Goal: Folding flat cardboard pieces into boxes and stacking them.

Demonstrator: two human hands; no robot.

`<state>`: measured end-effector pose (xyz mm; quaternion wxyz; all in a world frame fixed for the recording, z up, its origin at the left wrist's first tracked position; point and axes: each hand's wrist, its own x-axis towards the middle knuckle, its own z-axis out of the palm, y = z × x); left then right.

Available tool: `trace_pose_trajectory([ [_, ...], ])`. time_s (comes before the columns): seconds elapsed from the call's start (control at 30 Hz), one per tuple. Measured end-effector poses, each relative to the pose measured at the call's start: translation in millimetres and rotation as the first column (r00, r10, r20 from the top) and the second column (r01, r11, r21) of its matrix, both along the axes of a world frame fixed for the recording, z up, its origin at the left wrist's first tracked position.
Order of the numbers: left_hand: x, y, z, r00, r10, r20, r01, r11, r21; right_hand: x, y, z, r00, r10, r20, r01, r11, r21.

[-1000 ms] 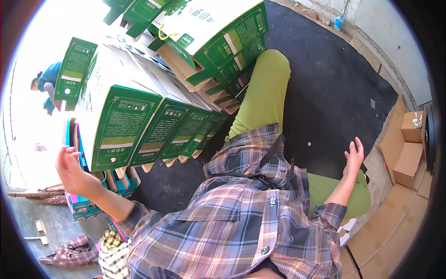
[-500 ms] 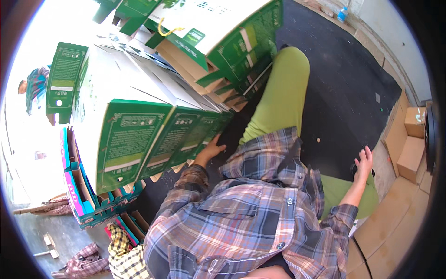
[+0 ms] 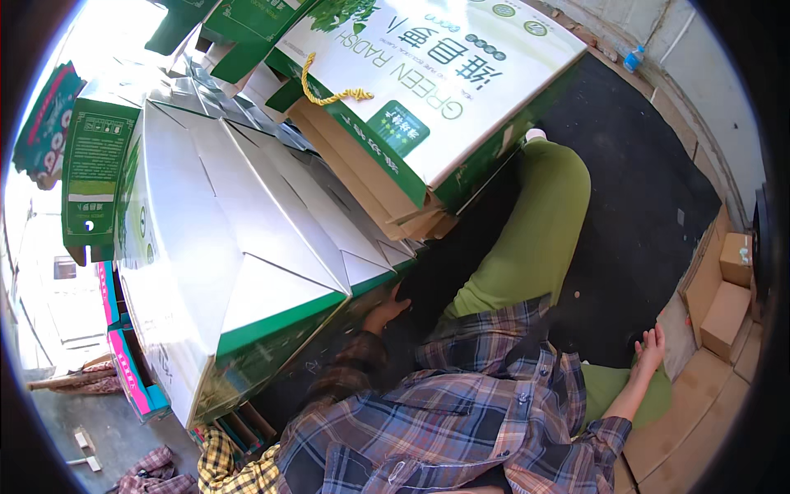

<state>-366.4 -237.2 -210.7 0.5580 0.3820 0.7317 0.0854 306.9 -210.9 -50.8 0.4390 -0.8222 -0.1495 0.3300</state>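
Observation:
A row of white-and-green cartons [image 3: 271, 214] with folded panels stands at my left, tilted so that its white faces show and its green sides are in shade. My left hand [image 3: 387, 311] is at the low near side of this row, thumb apart and fingers stretched toward the green face; the fingertips are partly hidden against it. Further off sits a larger white-and-green carton [image 3: 436, 90] with a yellow rope handle [image 3: 321, 89]. Over my bent knee in green trousers, my right hand [image 3: 650, 352] rests open, fingers extended, holding nothing.
Teal-and-pink cartons [image 3: 127, 362] stand beneath the row at left, and another teal printed carton [image 3: 48, 123] shows further off. A black mat [image 3: 642, 189] covers the floor ahead. Brown cardboard boxes [image 3: 724, 317] line the right; a blue bottle [image 3: 634, 58] lies by the wall.
The carton row has tipped, showing more white and less green. The larger carton's printed face shows more fully. A person at far left is gone from sight; a teal carton appears there.

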Motion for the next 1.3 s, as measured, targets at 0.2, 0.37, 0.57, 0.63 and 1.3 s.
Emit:
trace_pose_trajectory([
  [0.2, -1, 20, 20, 0.992, -0.119, 0.042, 0.115, 0.990, 0.078, -2, 3, 12, 0.999, 0.009, 0.043, -0.009, 1.000, -0.010],
  [0.37, -43, 33, 5, 0.985, -0.144, -0.090, 0.155, 0.979, 0.130, -10, 15, 26, 0.999, 0.034, 0.034, -0.034, 0.999, 0.002],
  [0.57, -90, 73, -7, 0.959, -0.172, -0.225, 0.215, 0.959, 0.187, -16, 17, 41, 0.997, 0.032, 0.069, -0.032, 0.999, 0.000],
  [0.63, -101, 86, -6, 0.936, -0.187, -0.299, 0.218, 0.973, 0.074, -15, 15, 45, 0.997, 0.018, 0.078, -0.018, 1.000, -0.011],
  [1.3, -236, 120, -85, 0.706, -0.345, -0.618, 0.465, 0.885, 0.037, 1, 13, 53, 0.993, 0.086, 0.084, -0.077, 0.992, -0.099],
])
